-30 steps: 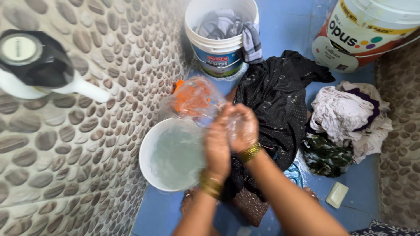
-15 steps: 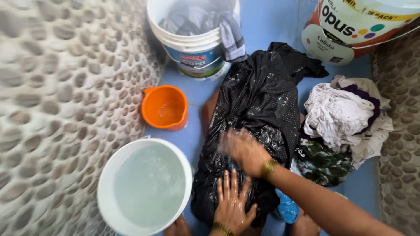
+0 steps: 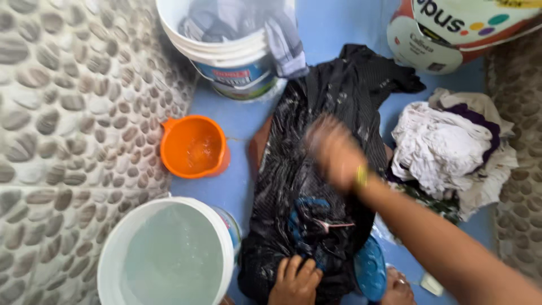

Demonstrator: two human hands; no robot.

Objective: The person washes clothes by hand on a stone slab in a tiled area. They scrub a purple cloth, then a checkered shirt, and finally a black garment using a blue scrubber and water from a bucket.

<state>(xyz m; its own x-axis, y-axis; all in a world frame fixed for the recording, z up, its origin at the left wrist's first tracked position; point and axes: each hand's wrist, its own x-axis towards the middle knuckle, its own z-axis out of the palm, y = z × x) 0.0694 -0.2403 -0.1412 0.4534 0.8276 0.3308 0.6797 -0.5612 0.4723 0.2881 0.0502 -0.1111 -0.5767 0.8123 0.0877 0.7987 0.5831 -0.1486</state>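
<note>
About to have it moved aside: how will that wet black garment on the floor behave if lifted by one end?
The black garment lies crumpled in folds, so it will likely hang limp and stretch out. It glistens wet, so probably heavy for its size and dripping. The left hand presses its near edge, which may hold it back; the right hand is blurred above it.

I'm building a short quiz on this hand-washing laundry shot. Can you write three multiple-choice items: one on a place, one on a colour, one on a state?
1. Where does the left hand rest?
A. in the water bucket
B. on the near end of the black garment
C. on the white cloth pile

2. What colour is the small mug?
A. orange
B. green
C. black

3. What is in the near white bucket?
A. nothing
B. clothes
C. water

Answers: 1 B, its fingers press the dark cloth at the bottom edge. 2 A, it shows bright orange on the blue floor. 3 C, pale water nearly reaches the rim.
</note>
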